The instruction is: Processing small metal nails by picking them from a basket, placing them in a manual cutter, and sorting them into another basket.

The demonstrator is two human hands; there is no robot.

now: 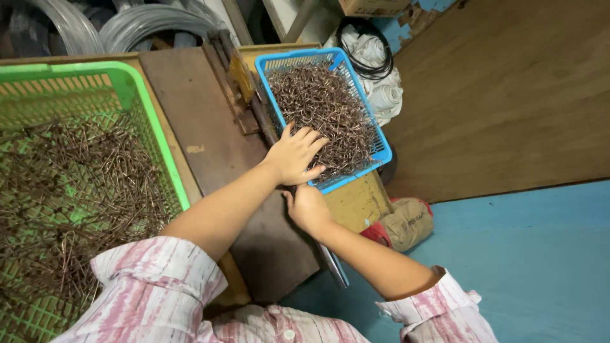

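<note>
We see bare room on the dark wooden board point(203, 121) between the green plastic basket point(149, 121) and the blue plastic basket point(270, 95); their rims wall both sides.

Light is even and moderately bright, soft, with only faint shadows under the hands point(298, 171) on the table point(210, 127). No strong glare shows. The far left corner is dim. Sleeves at the near edge look slightly soft, and straight lines bow toward the edges.
</note>
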